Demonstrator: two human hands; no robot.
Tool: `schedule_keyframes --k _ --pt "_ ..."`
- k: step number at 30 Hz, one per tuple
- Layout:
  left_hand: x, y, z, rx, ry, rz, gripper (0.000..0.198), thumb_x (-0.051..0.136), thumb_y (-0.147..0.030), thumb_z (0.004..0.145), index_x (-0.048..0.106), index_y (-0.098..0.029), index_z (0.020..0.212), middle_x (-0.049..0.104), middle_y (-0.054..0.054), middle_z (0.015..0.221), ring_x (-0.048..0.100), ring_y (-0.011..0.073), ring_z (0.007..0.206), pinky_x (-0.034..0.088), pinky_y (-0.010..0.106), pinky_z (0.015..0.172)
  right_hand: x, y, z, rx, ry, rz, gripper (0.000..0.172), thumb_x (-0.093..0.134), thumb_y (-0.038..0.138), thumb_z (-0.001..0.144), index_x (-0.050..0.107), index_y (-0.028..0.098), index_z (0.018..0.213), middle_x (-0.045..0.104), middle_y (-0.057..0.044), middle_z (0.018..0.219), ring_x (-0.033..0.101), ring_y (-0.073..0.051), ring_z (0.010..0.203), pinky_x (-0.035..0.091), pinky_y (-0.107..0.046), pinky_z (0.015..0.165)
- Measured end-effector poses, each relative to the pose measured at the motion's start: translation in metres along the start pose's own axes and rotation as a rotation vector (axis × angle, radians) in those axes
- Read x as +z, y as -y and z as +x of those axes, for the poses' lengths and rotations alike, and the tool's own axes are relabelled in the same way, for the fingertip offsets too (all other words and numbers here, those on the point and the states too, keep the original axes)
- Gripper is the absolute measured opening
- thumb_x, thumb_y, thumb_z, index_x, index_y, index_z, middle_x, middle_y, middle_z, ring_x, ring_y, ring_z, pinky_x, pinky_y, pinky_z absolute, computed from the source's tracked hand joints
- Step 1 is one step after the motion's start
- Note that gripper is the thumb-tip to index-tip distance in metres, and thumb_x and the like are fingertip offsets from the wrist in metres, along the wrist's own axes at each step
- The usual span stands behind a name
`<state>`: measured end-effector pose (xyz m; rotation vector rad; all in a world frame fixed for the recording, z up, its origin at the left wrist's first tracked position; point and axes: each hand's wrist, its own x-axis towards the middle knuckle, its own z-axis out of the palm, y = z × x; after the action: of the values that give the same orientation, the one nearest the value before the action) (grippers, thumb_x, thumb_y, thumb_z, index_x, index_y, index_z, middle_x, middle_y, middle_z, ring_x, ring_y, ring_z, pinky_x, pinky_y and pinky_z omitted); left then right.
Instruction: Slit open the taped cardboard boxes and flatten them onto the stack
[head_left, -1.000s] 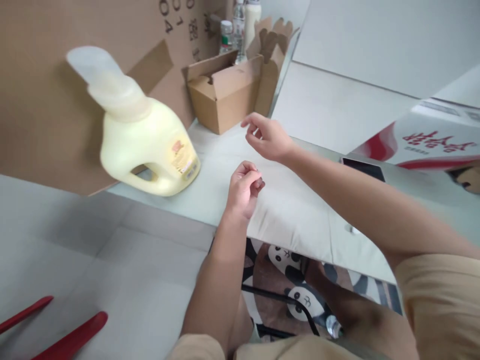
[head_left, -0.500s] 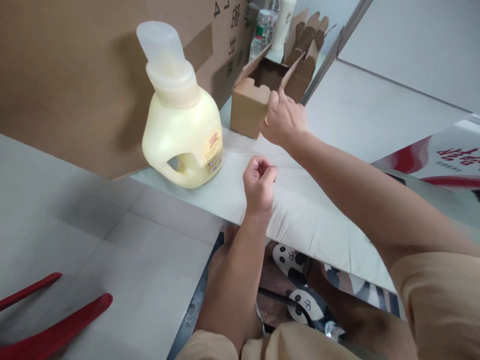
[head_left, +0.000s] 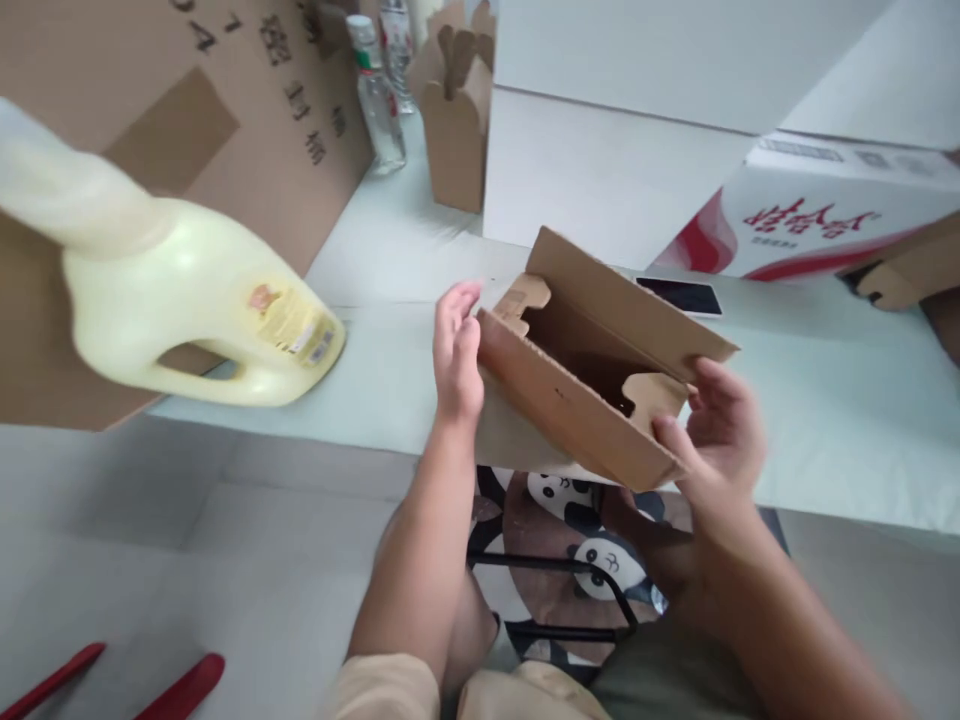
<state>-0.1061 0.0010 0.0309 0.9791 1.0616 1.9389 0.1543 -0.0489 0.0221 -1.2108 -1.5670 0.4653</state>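
A small brown cardboard box (head_left: 577,400) with raised flaps is tilted over the table's front edge, its open top facing up toward me. My right hand (head_left: 716,430) grips its right end, thumb on the near side and fingers by the far flap. Beside the left end is my left hand (head_left: 459,350), open, with fingers extended upward; whether it touches the cardboard I cannot tell. The inside of the box is dark, and its underside is hidden.
A pale yellow jug (head_left: 202,310) stands at the left before a large carton (head_left: 247,190). Behind are glass bottles (head_left: 381,110), another small box (head_left: 454,140) and a white carton (head_left: 585,160). A phone (head_left: 679,297) lies on the pale-covered table (head_left: 840,420).
The cardboard box has come from the back of the table to the front edge in my right hand. My left hand has unclosed beside it. The view has turned right.
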Motion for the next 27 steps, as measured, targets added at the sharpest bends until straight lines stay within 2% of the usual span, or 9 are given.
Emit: schedule_keyframes --k 3,5,7,10,15,19,22,25,27 --pt "0.015 0.016 -0.002 0.038 0.205 0.127 0.047 0.064 -0.066 0.089 0.074 -0.022 0.104 0.075 0.01 0.122 0.069 0.0267 0.122 0.051 0.038 0.11 -0.008 -0.016 -0.007 -0.065 -0.018 0.124 0.066 0.078 0.035 0.083 0.047 0.043 0.141 0.063 -0.005 0.127 0.066 -0.024 0.117 0.057 -0.046 0.1" --pt "0.023 0.027 -0.001 0.094 0.251 0.203 0.047 0.067 -0.066 0.088 0.073 -0.022 0.103 0.076 0.011 0.12 0.071 0.0263 0.118 0.054 0.039 0.106 -0.013 -0.02 -0.002 -0.129 0.028 0.17 0.074 0.076 0.031 0.086 0.038 0.046 0.148 0.064 -0.003 0.121 0.067 -0.022 0.11 0.059 -0.043 0.095" --pt "0.029 0.037 0.0 0.135 0.264 0.267 0.045 0.068 -0.063 0.089 0.07 -0.024 0.111 0.076 0.01 0.121 0.072 0.0254 0.117 0.056 0.039 0.104 -0.021 -0.022 0.003 -0.177 0.088 0.129 0.058 0.069 0.032 0.092 0.047 0.041 0.145 0.064 -0.006 0.117 0.066 -0.024 0.111 0.058 -0.045 0.095" --pt "0.034 0.045 0.002 0.215 0.308 0.364 0.052 0.068 -0.064 0.089 0.066 -0.029 0.126 0.072 0.008 0.132 0.067 0.0268 0.128 0.054 0.043 0.111 -0.032 -0.023 0.002 -0.227 0.134 0.073 0.03 0.061 0.039 0.097 0.067 0.031 0.124 0.06 -0.009 0.115 0.063 -0.026 0.111 0.056 -0.047 0.099" --pt "0.039 0.045 0.007 0.255 0.407 0.466 0.036 0.064 -0.06 0.092 0.079 -0.031 0.109 0.071 0.002 0.137 0.06 0.0298 0.139 0.042 0.052 0.125 -0.039 -0.033 -0.015 -0.188 0.156 0.18 0.041 0.053 0.047 0.098 0.062 0.034 0.136 0.058 -0.01 0.127 0.06 -0.03 0.123 0.053 -0.051 0.106" --pt "0.039 0.046 0.01 0.162 0.321 0.406 0.021 0.068 -0.037 0.087 0.082 -0.026 0.097 0.077 0.003 0.122 0.065 0.0292 0.132 0.044 0.05 0.124 -0.039 -0.044 -0.025 0.022 0.095 0.237 0.059 0.046 0.06 0.098 0.044 0.033 0.151 0.053 -0.012 0.148 0.059 -0.033 0.13 0.054 -0.055 0.105" --pt "0.035 0.045 0.014 0.045 0.1 0.258 0.024 0.066 -0.024 0.079 0.08 -0.016 0.096 0.077 0.008 0.123 0.066 0.0294 0.128 0.046 0.049 0.121 -0.04 -0.045 -0.022 0.308 0.104 0.114 0.058 0.043 0.063 0.1 0.05 0.026 0.144 0.061 -0.016 0.139 0.063 -0.033 0.124 0.054 -0.056 0.102" --pt "0.03 0.04 0.016 -0.031 -0.081 0.122 0.03 0.063 -0.025 0.08 0.074 -0.01 0.103 0.072 0.015 0.133 0.065 0.0277 0.128 0.05 0.045 0.116 -0.04 -0.037 -0.016 0.475 0.286 0.156 0.059 0.041 0.066 0.101 0.057 0.022 0.135 0.068 -0.017 0.131 0.066 -0.033 0.121 0.054 -0.058 0.103" --pt "0.029 0.037 0.016 -0.081 -0.066 0.168 0.035 0.06 -0.032 0.085 0.068 -0.011 0.112 0.07 0.014 0.135 0.064 0.0254 0.127 0.052 0.042 0.113 -0.041 -0.029 -0.012 0.376 0.401 0.263 0.061 0.043 0.066 0.1 0.054 0.024 0.143 0.062 -0.015 0.146 0.06 -0.033 0.135 0.051 -0.058 0.112"
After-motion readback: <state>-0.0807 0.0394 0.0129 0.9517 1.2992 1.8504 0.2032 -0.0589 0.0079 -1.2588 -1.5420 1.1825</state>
